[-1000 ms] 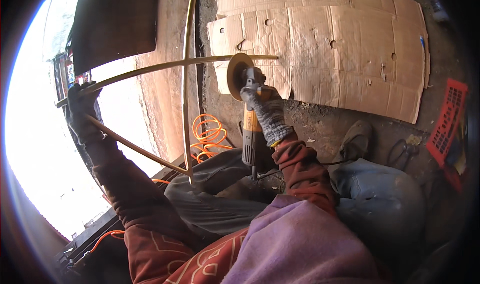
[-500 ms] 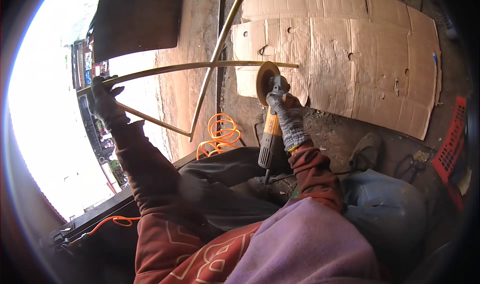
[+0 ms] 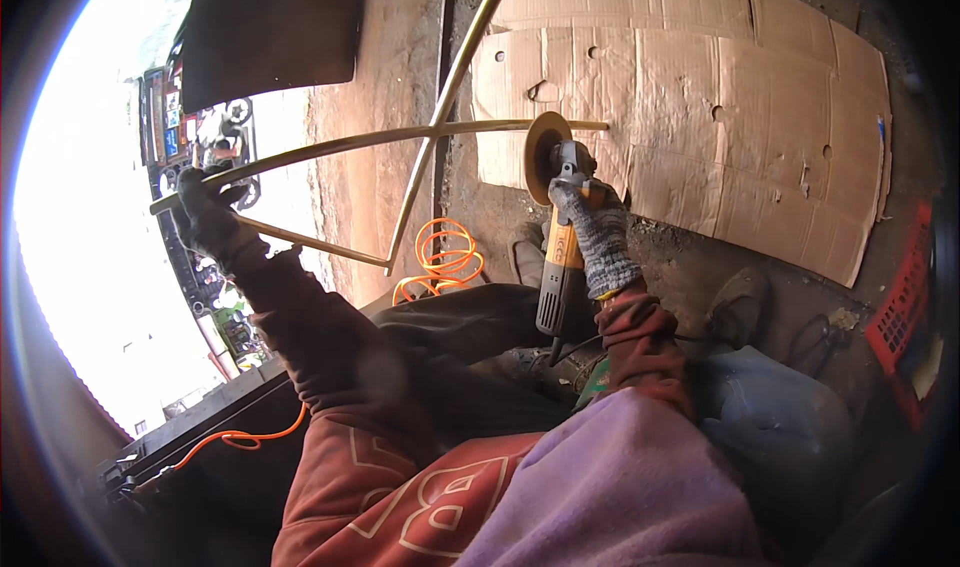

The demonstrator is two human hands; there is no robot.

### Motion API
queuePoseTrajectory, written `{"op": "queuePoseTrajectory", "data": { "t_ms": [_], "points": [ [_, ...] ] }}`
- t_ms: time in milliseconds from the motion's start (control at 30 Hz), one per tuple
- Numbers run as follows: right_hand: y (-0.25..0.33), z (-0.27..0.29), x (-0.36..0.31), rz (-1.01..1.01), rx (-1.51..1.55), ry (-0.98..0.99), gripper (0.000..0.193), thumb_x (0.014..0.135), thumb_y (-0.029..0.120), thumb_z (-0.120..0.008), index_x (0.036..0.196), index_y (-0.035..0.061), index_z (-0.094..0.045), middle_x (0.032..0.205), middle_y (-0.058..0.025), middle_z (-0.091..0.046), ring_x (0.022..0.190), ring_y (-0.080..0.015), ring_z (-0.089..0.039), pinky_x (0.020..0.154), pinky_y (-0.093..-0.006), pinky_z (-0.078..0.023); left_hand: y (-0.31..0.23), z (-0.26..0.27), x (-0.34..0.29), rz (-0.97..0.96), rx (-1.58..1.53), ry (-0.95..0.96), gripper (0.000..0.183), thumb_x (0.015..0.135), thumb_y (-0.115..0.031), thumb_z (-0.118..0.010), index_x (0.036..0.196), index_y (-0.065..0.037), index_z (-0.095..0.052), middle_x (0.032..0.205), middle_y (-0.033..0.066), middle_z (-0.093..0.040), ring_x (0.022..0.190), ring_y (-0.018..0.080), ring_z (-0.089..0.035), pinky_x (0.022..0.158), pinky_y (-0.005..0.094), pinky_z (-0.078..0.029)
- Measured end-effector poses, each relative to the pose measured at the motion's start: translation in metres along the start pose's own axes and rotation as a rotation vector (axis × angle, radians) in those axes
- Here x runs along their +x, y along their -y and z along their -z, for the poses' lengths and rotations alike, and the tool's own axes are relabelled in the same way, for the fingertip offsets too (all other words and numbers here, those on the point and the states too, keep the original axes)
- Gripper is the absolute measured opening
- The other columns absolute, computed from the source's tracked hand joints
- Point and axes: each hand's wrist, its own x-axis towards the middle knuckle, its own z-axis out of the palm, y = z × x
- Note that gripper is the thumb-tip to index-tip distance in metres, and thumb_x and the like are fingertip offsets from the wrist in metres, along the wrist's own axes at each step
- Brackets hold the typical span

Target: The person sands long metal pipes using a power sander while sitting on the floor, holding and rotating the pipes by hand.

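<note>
My left hand [image 3: 208, 217], in a dark glove, is closed around the left end of a brass-coloured metal tube frame [image 3: 330, 150]. The frame has a long curved bar crossed by a slanting one, with a shorter bar joining them lower down. In a grey knit glove, my right hand [image 3: 590, 217] grips the head end of a yellow and grey angle grinder [image 3: 562, 267]. Its round disc [image 3: 545, 157] stands on edge at the curved bar, near that bar's right end. Whether the disc touches the metal I cannot tell.
Flattened cardboard [image 3: 680, 117] covers the floor at the far right. A coiled orange hose [image 3: 450, 254] lies below the frame. At the right edge is a red plastic crate [image 3: 900, 292]. A dark panel [image 3: 275, 32] hangs at the upper left, with a bright street beyond.
The view has shifted slightly. The grinder has moved a little right and down along with my right hand. Both hands keep their hold, and a vehicle shows in the street.
</note>
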Motion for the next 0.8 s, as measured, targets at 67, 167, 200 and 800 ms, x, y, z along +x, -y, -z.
{"op": "queuePoseTrajectory", "data": {
  "t_ms": [67,167,200,800],
  "points": [
    [-0.002,-0.027,-0.011,0.142,-0.028,0.048,0.031,0.076,0.015,-0.082,0.097,0.0062,-0.062,0.078,-0.0062,-0.066,0.060,-0.0161,-0.064,0.055,-0.0317,-0.055,0.001,-0.001,0.000,0.021,0.027,0.001,0.029,0.086,-0.022,-0.065,0.095,0.005,-0.060,0.081,0.0202,-0.069,0.058,0.0255,-0.068,0.044,0.0271,-0.057],
    [0.013,-0.071,-0.048,0.193,-0.068,0.151,0.034,0.075,0.014,-0.083,0.098,0.0065,-0.059,0.087,-0.0056,-0.067,0.075,-0.0120,-0.064,0.066,-0.0279,-0.055,-0.006,0.002,-0.005,0.047,0.048,-0.027,0.028,0.086,-0.021,-0.065,0.094,0.006,-0.061,0.080,0.0202,-0.069,0.056,0.0255,-0.067,0.042,0.0282,-0.057],
    [0.000,-0.071,-0.046,0.203,-0.061,0.134,0.036,0.074,0.015,-0.083,0.100,0.0063,-0.059,0.090,-0.0057,-0.067,0.078,-0.0115,-0.064,0.066,-0.0278,-0.055,-0.004,0.007,-0.004,0.037,0.094,-0.001,0.029,0.083,-0.014,-0.064,0.100,0.009,-0.061,0.085,0.0200,-0.068,0.065,0.0252,-0.069,0.049,0.0276,-0.058],
    [-0.001,-0.041,-0.029,0.170,-0.026,0.102,0.030,0.078,0.018,-0.080,0.100,0.0074,-0.062,0.088,-0.0033,-0.068,0.074,-0.0126,-0.065,0.065,-0.0281,-0.052,0.001,0.014,-0.005,-0.008,-0.034,0.061,0.030,0.082,-0.022,-0.066,0.095,0.005,-0.064,0.082,0.0209,-0.069,0.065,0.0287,-0.069,0.058,0.0338,-0.060]
  ]
}}
